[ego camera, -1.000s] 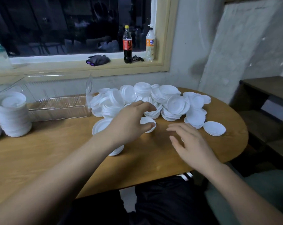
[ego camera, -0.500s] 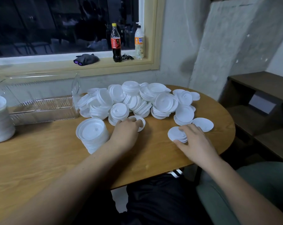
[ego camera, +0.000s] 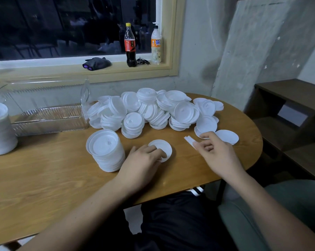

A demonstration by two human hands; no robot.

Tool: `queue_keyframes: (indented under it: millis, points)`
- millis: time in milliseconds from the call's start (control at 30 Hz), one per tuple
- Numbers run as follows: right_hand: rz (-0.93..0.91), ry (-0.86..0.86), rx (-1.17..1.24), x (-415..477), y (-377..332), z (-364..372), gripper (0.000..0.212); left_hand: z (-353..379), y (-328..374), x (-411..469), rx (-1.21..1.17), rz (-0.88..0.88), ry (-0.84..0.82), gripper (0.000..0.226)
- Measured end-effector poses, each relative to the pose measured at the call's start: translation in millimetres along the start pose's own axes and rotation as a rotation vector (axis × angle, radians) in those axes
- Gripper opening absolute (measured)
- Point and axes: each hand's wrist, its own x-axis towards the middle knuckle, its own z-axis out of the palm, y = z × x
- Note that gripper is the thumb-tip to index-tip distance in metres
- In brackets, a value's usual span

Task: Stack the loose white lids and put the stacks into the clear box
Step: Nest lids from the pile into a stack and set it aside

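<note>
- Left hand [ego camera: 144,161]: fingers curled on one lid [ego camera: 165,147], flat on the table [ego camera: 44,178] near the front edge, beside the stack [ego camera: 106,151].
- Right hand [ego camera: 216,153]: pinches a thin sheaf [ego camera: 189,140] of lids, edge-on.
- Pile [ego camera: 153,109] at the back edge, box [ego camera: 50,124] at back left.
- Lids look light, thin, bendy and slick, so grip by the rim, gently.

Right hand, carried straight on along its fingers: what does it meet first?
Probably the flat lids at the pile's near right edge: the right hand points forward-left at them, its index fingertip nearly over one. Depth is unclear.
</note>
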Motion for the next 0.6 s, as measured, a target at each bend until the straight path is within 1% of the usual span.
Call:
queue_keyframes:
  millis: [100,200,300,367,467,533,600]
  points:
    - [0.079,0.007,0.085,6.1,-1.8,-8.5,0.032,-1.0,0.0,-8.5,-0.033,0.015,0.043,0.025]
    - [0.137,0.010,0.154,15.4,7.8,-14.7,0.026,-5.6,2.5,-11.9,-0.086,0.023,0.041,0.024]
    - [0.147,0.044,0.110,19.5,17.1,-19.7,0.021,-8.2,5.5,-12.5,-0.097,0.034,0.026,0.025]
    - [0.132,0.091,0.037,19.2,18.9,-23.1,0.023,-9.1,5.6,-10.1,-0.103,0.020,0.035,0.031]
    - [0.049,0.147,-0.103,19.1,20.8,-21.9,0.020,-12.7,6.3,-2.9,-0.133,-0.031,0.033,0.049]
    - [-0.016,0.108,-0.171,18.8,20.4,-17.6,0.020,-14.8,8.2,2.2,-0.167,-0.060,0.003,0.061]
    - [-0.099,0.031,-0.209,17.8,20.5,-12.6,0.026,-14.3,9.5,6.9,-0.194,-0.097,-0.053,0.072]
